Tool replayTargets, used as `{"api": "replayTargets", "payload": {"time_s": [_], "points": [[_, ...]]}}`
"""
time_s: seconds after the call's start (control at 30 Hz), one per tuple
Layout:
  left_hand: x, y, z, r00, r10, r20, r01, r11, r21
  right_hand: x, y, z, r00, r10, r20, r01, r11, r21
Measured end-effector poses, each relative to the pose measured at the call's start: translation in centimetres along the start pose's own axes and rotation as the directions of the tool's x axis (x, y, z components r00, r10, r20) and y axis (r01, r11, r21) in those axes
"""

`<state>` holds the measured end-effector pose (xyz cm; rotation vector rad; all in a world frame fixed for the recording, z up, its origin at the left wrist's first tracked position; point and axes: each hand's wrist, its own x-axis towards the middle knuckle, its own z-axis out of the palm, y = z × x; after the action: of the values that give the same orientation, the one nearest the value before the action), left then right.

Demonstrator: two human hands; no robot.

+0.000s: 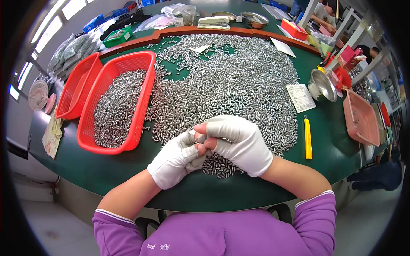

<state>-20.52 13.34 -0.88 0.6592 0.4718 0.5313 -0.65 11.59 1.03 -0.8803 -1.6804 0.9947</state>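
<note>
My left hand (173, 164) and my right hand (243, 143), both in white gloves with bare fingertips, meet above the near edge of a wide heap of small silver metal pieces (230, 85). Thumbs and fingers of both hands are pinched together, tips touching. Whatever lies between them is hidden or too small to make out. The pieces look short and rounded, with narrowed ends. Left of the heap, a red perforated plastic basket (148, 91) holds many of the same pieces. Some lie on the green table just below my fingers.
A second red basket (68, 100) stands farther left. To the right lie a yellow cutter knife (308, 138), a printed paper slip (300, 98), a metal bowl (323, 85) and a pink plastic tray (361, 119). A brown wooden rail (183, 31) edges the heap's far side. Another person (322, 17) is at the far right.
</note>
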Motion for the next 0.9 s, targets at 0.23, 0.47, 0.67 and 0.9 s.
{"api": "replayTargets", "payload": {"time_s": [0.23, 0.47, 0.67, 0.9], "points": [[0.0, 0.3, -0.1, 0.999, 0.035, 0.029, -0.033, 0.997, -0.070, 1.3, -0.3, -0.9, 0.934, -0.343, 0.096, 0.339, 0.775, -0.533], [0.0, 0.1, -0.1, 0.999, 0.047, 0.009, -0.047, 0.999, -0.012, 0.5, 1.6, -1.8, 0.983, 0.034, 0.181, 0.130, 0.563, -0.816], [0.0, 0.1, -0.2, 0.999, 0.032, -0.004, -0.032, 0.999, -0.014, 0.7, 1.3, -1.9, 0.987, 0.018, 0.162, 0.127, 0.539, -0.833], [0.0, 0.3, 0.2, 1.000, 0.009, 0.004, -0.008, 0.994, -0.113, 1.0, -0.5, -1.5, 0.999, -0.043, 0.033, 0.053, 0.922, -0.383]]}}
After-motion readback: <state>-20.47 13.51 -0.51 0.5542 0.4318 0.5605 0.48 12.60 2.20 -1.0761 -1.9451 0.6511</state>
